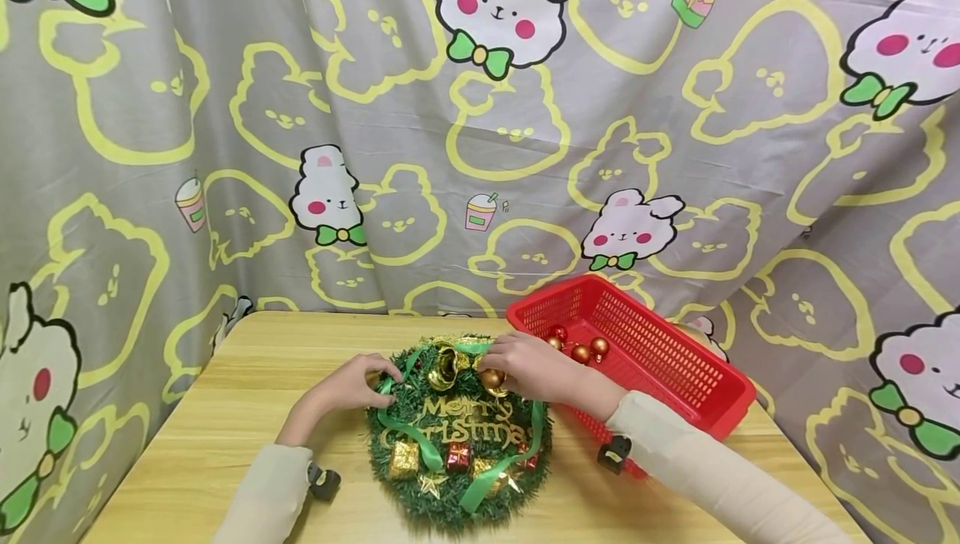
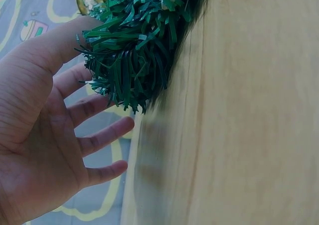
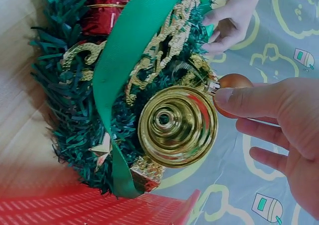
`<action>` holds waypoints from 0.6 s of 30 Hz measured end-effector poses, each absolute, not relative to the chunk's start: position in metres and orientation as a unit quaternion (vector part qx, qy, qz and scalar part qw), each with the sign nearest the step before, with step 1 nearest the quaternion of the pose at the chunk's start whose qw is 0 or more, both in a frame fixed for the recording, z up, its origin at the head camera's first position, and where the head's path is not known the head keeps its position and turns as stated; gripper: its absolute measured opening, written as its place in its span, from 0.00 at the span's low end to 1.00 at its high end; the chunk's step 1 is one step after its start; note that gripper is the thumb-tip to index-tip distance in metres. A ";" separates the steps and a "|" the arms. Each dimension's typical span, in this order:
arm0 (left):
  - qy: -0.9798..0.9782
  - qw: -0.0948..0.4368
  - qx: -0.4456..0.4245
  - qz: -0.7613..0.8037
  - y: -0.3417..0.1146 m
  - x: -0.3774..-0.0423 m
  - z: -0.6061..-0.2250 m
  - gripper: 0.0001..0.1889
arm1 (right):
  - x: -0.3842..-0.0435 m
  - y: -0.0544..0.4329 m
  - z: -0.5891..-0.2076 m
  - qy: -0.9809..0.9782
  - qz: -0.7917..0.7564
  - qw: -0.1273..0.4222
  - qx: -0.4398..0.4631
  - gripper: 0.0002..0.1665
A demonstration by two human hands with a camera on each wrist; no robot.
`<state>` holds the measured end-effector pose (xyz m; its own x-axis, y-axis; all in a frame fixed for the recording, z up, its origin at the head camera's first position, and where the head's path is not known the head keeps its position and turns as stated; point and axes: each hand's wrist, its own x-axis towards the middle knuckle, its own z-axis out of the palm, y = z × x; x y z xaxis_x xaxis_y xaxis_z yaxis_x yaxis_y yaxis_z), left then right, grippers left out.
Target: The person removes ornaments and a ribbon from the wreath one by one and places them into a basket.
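Observation:
A green tinsel Christmas wreath (image 1: 427, 506) lies on the table, with gold "Merry Christmas" lettering (image 1: 465, 423), a green ribbon (image 1: 480, 486) and small gift boxes on it. Between thumb and fingers, my right hand (image 1: 528, 361) pinches a bronze-gold ball ornament (image 3: 234, 85) by the wreath's far right part. A shiny gold bell (image 3: 174, 127) sits close to that ball. At the wreath's far left edge is my left hand (image 1: 352, 381), touching the tinsel (image 2: 129, 60) with fingers loosely spread. Some of its fingertips are hidden behind the greenery.
Right of the wreath stands a red plastic basket (image 1: 675, 348), partly behind the right forearm. Several small gold and red balls (image 1: 581, 352) lie inside it. A patterned curtain (image 1: 405, 136) hangs behind the wooden table (image 1: 202, 411).

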<state>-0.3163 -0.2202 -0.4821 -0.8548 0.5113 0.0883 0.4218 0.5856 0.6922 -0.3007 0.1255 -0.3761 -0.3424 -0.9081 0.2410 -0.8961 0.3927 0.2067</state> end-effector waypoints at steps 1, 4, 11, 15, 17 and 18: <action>0.889 0.060 0.263 0.371 -0.220 -0.316 -0.482 0.15 | -0.301 0.125 -0.376 -0.820 -0.016 0.158 0.550 0.20; 0.889 0.060 0.264 0.370 -0.220 -0.316 -0.482 0.15 | -0.302 0.125 -0.375 -0.823 -0.008 0.153 0.546 0.21; 0.886 0.062 0.267 0.374 -0.220 -0.316 -0.481 0.15 | -0.304 0.126 -0.369 -0.832 0.018 0.131 0.538 0.23; 0.886 0.059 0.270 0.372 -0.220 -0.317 -0.482 0.15 | -0.307 0.128 -0.367 -0.833 0.040 0.125 0.538 0.22; 0.887 0.058 0.271 0.370 -0.220 -0.317 -0.483 0.15 | -0.308 0.129 -0.366 -0.832 0.050 0.123 0.539 0.20; 0.887 0.058 0.271 0.369 -0.220 -0.317 -0.483 0.15 | -0.309 0.129 -0.364 -0.833 0.055 0.120 0.536 0.20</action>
